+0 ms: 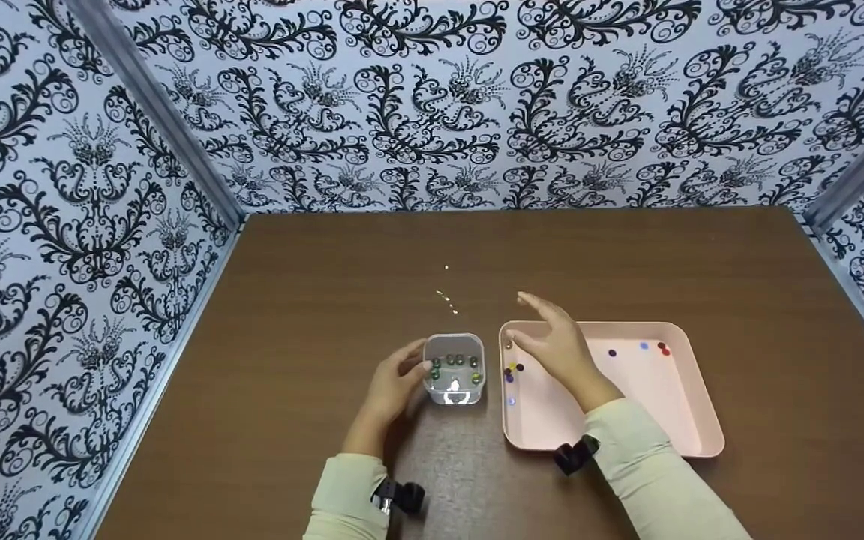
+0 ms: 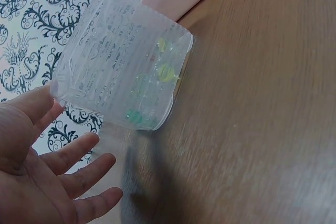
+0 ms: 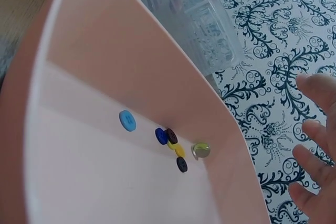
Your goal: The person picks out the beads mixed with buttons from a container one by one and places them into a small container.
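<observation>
A clear square plastic container [image 1: 454, 400] stands on the table with several green glass marbles [image 1: 460, 360] inside. My left hand [image 1: 393, 384] is at its left side, thumb touching the rim; in the left wrist view the other fingers [image 2: 86, 182] stretch out loosely. My right hand [image 1: 561, 346] hovers over the left part of a pink tray [image 1: 672, 420], fingers spread and nothing visible between them. In the tray's far left corner lies a glass marble [image 3: 200, 150]. Near it are a light blue button [image 3: 127, 120] and a cluster of blue, dark and yellow buttons [image 3: 179, 150].
More buttons, dark blue, light blue and red [image 1: 665, 351], lie along the tray's far side. Both stand on a brown wooden table [image 1: 289, 322]. Patterned panels [image 1: 462, 112] rise behind and at the sides. Small light glints show on the table behind the container.
</observation>
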Demonstrator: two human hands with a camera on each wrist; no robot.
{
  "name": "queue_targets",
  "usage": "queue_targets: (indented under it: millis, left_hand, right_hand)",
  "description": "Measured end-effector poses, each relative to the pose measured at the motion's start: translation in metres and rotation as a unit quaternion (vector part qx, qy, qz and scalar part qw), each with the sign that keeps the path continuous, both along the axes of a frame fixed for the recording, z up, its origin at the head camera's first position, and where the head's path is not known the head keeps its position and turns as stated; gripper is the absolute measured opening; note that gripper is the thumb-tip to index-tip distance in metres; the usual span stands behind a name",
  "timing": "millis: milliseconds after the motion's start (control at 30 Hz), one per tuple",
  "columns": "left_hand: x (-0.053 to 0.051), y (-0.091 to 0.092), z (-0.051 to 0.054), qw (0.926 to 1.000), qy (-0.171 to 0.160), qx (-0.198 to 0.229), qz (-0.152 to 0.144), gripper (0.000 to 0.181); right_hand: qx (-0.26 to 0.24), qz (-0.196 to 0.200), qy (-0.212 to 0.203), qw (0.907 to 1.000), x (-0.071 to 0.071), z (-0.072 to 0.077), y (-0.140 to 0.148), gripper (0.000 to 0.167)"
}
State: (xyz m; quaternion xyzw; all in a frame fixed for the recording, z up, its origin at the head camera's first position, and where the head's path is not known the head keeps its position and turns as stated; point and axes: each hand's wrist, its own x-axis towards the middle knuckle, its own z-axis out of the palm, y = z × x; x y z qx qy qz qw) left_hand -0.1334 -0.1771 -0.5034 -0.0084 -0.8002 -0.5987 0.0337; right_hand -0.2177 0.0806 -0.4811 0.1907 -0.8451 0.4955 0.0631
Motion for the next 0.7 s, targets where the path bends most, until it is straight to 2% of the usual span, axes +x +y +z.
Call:
queue_targets:
  millis: [267, 700]
  left_hand:
    - [0.0004, 0.0003, 0.0003, 0.9997, -0.021, -0.005, 0.013, 0.042]
    - [-0.0016, 0.0004, -0.0020, 0.9998, -0.020, 0.001, 0.009, 0.042]
  right_hand:
    - [-0.008, 0.006, -0.037, 0.9993, 0.0003, -0.0026, 0.0014, 0.059]
    - [-0.031, 0.004, -0.022, 0.9993, -0.0047, -0.0094, 0.0015, 0.047]
